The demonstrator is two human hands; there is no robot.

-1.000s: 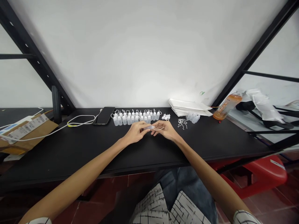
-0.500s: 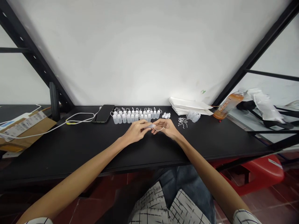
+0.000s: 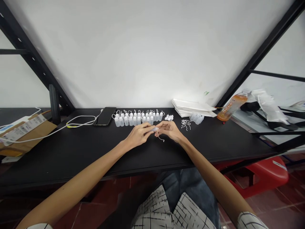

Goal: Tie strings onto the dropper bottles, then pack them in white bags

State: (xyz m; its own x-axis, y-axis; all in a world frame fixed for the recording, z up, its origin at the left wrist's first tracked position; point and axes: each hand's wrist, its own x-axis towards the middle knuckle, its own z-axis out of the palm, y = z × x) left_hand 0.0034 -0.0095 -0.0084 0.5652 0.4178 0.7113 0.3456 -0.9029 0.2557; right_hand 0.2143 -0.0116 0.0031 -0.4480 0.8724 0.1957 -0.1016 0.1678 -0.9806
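My left hand (image 3: 138, 135) is closed on a small translucent squeeze bottle (image 3: 153, 129), which lies nearly level with its top end towards the right. The fingers of my right hand (image 3: 171, 131) pinch at that top end, covering part of it. From there a thin white tether (image 3: 161, 137) hangs down with a small tip on its end. Behind my hands stand several small squeeze bottles (image 3: 130, 120) with white tops and looped tethers, in rows. A little pile of white caps (image 3: 169, 117) sits just beyond my right hand.
Loose white tethers (image 3: 186, 124) and several topless bottles (image 3: 197, 118) lie to the right, before a stack of white sheets (image 3: 193, 108). An orange drink bottle (image 3: 232, 106) leans further right. On the left are a phone (image 3: 105, 116), a white cable (image 3: 81, 120) and a cardboard parcel (image 3: 30, 128).
The tether at the held bottle's top has swung from pointing right to hanging down. Both hands stay almost in place, with the right fingers slightly shifted.
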